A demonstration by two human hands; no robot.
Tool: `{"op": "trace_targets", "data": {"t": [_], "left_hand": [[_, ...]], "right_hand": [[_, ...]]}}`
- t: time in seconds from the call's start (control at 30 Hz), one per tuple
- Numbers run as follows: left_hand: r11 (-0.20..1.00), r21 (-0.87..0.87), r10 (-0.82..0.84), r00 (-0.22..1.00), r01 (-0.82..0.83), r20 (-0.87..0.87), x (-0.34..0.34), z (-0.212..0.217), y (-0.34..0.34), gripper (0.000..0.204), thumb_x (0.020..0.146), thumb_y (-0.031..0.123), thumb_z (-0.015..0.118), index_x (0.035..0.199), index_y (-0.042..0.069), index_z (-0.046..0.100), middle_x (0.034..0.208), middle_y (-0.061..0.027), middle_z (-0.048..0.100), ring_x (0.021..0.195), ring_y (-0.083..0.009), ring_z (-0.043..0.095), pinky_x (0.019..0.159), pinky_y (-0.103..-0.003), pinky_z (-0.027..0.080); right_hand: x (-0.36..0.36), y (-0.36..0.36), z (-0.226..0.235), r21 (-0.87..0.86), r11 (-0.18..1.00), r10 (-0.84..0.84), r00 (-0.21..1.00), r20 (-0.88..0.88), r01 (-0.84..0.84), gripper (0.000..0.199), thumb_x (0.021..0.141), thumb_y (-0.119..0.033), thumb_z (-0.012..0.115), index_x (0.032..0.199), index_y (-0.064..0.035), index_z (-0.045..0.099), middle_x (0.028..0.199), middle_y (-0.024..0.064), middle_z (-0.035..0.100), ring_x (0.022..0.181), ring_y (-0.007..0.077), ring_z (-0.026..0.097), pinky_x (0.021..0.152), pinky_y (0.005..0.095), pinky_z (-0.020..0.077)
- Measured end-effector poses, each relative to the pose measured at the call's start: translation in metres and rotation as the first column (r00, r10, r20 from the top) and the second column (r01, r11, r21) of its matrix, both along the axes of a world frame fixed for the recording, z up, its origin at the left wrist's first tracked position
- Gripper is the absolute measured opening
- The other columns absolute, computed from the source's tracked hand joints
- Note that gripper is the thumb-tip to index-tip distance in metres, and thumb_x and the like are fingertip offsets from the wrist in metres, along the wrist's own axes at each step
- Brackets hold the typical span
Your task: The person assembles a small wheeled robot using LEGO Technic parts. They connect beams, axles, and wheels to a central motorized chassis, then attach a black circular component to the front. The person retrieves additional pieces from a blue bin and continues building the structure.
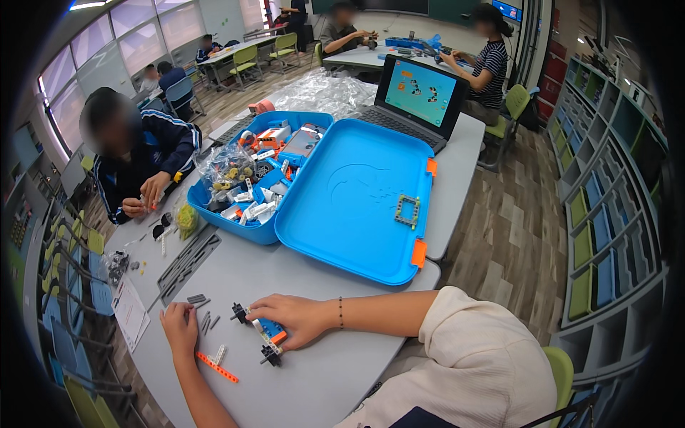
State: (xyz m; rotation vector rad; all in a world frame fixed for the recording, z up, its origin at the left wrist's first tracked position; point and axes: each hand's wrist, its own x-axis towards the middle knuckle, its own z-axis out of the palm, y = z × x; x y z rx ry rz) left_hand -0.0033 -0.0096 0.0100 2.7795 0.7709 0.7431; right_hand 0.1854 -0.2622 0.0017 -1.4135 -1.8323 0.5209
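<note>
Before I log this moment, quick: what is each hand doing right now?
Left hand: flat on the grey table, holding nothing, beside small grey pieces.
Right hand: closed over the small blue-and-black wheeled build.

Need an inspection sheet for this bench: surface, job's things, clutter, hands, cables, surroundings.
Surface: grey table, shared by several people.
Job's things: small blue brick model with black wheels; orange beam beside it.
Clutter: open blue kit case, its tray full of parts; grey beams; paper sheet; open laptop; clear plastic bag.
Hands: right hand rests on the model; left hand flat on the table by the grey beams.
Cables: nothing seen.
Surroundings: a person seated opposite, handling small parts; others at far tables; shelving on the right.
</note>
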Motion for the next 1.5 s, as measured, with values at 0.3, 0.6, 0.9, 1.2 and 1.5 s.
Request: {"op": "trace_targets", "data": {"t": [0.3,0.6,0.9,1.2,1.5], "left_hand": [[1.0,0.022,-0.008,1.0,0.007,0.023,-0.001,-0.001,0.001,0.004,0.079,0.008,0.063,0.081,0.007,0.06,0.08,-0.005,0.055,0.078,-0.0249,0.056,0.1,-0.056,0.029],[0.998,0.056,0.002,0.998,-0.006,0.06,-0.002,-0.005,0.003,0.004,0.078,0.011,0.064,0.081,0.01,0.062,0.079,-0.0039,0.058,0.08,-0.0254,0.058,0.098,-0.056,0.032],[1.0,-0.027,0.016,0.999,-0.015,0.039,-0.002,-0.001,-0.001,0.004,0.079,0.012,0.065,0.081,0.01,0.062,0.078,-0.002,0.055,0.079,-0.0212,0.057,0.103,-0.057,0.028],[1.0,-0.003,-0.002,1.0,0.002,0.022,-0.003,-0.004,0.004,0.003,0.08,0.011,0.064,0.081,0.01,0.061,0.08,-0.0023,0.056,0.079,-0.0212,0.058,0.103,-0.058,0.027],[0.994,-0.029,-0.103,0.994,0.104,0.027,-0.008,-0.001,0.009,0.005,0.078,0.01,0.067,0.08,0.009,0.062,0.081,-0.0036,0.058,0.078,-0.0214,0.058,0.084,-0.039,0.038]], "right_hand": [[-0.001,-0.002,0.003,0.016,1.0,-0.018,1.0,-0.004,0.018,0.08,0.064,-0.023,0.077,0.132,-0.0073,0.039,0.133,0.0204,0.04,0.124,0.0366,0.038,0.104,0.0417,0.0342],[-0.002,-0.001,0.008,0.027,0.999,-0.036,0.997,0.064,0.034,0.077,0.064,-0.023,0.077,0.131,-0.0088,0.042,0.133,0.0204,0.041,0.124,0.0371,0.04,0.103,0.042,0.0351],[-0.004,-0.001,0.015,-0.031,0.998,-0.05,0.994,0.1,0.053,0.076,0.065,-0.024,0.077,0.132,-0.0119,0.043,0.134,0.0186,0.041,0.123,0.0365,0.041,0.101,0.0426,0.0374],[-0.003,-0.001,0.014,-0.024,0.999,-0.037,0.994,0.103,0.04,0.077,0.064,-0.022,0.076,0.133,-0.0121,0.042,0.134,0.0185,0.041,0.122,0.037,0.041,0.102,0.0423,0.0365],[-0.002,0.0,0.016,-0.044,0.999,-0.025,0.995,0.096,0.029,0.076,0.064,-0.023,0.076,0.131,-0.0107,0.043,0.134,0.019,0.041,0.122,0.0368,0.041,0.101,0.0422,0.0363]]}}
